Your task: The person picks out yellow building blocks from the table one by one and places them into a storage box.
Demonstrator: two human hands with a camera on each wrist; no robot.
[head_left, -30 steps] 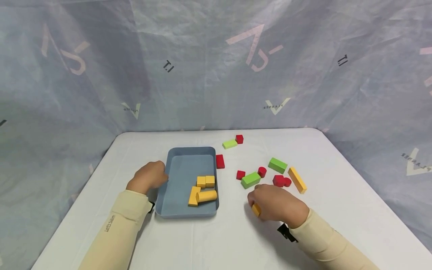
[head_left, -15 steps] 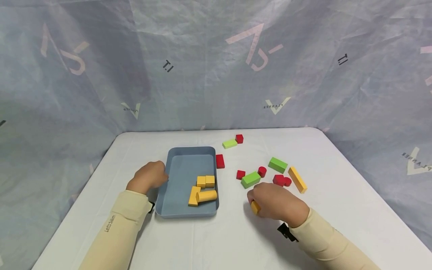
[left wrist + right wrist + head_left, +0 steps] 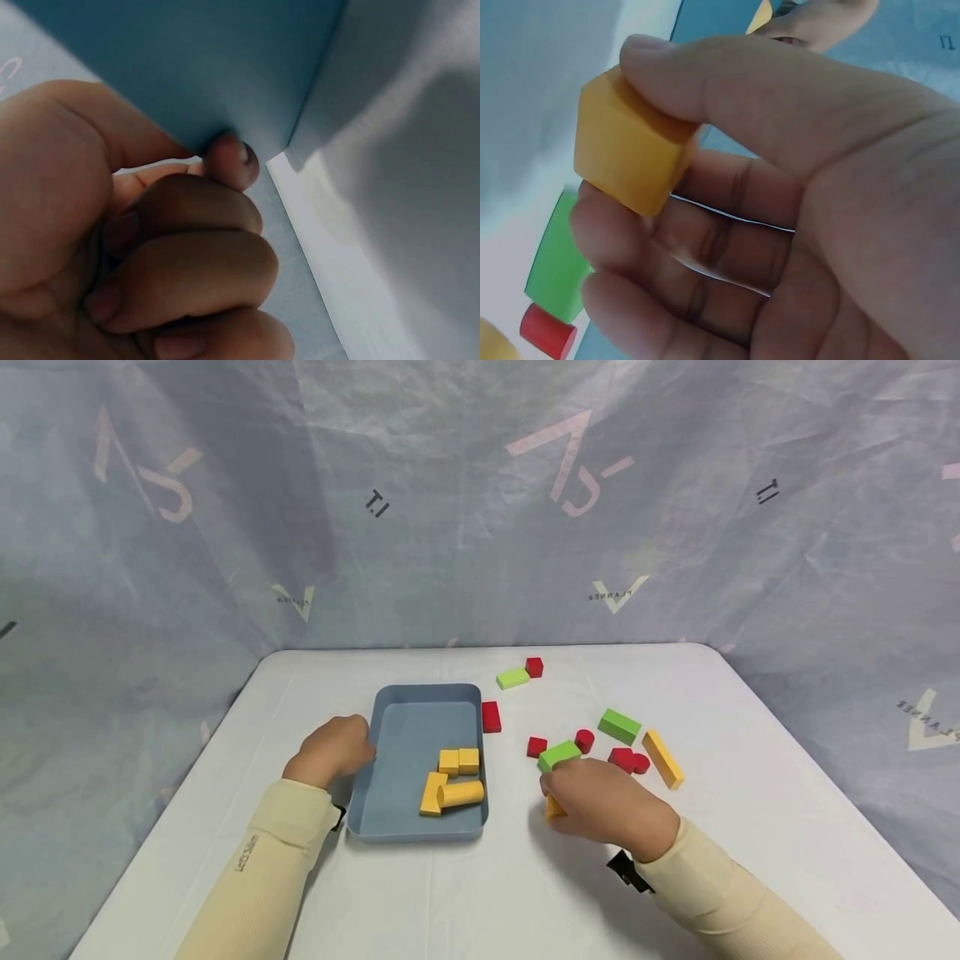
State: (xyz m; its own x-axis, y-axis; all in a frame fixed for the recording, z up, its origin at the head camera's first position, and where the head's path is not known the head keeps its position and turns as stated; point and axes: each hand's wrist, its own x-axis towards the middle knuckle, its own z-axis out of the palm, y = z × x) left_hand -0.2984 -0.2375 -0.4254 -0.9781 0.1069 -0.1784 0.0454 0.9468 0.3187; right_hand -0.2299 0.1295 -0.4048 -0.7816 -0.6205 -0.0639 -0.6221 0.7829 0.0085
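My left hand point(image 3: 333, 750) pinches the left rim of a blue-grey tray point(image 3: 416, 839) between thumb and index finger. Its other fingers are curled, as the left wrist view shows. Several yellow blocks lie in the tray's front right part: two cubes point(image 3: 458, 762), a flat block point(image 3: 432, 795) and a cylinder point(image 3: 461, 793). To the right of the tray, my right hand point(image 3: 611, 800) holds a chunky yellow block point(image 3: 626, 146) between thumb and fingers. The hand mostly covers this block in the head view. A green block point(image 3: 558, 756) lies just beyond the right hand.
Red pieces lie about the right half of the white table: a flat block point(image 3: 491, 717) against the tray, a cylinder point(image 3: 585, 741) and others. Farther right are a green block point(image 3: 619, 726) and a long yellow bar point(image 3: 663, 760). A light green block point(image 3: 513, 678) lies at the back.
My right hand has shifted a little to the left and slightly away from me, carrying the yellow block. The left hand stays on the tray rim.
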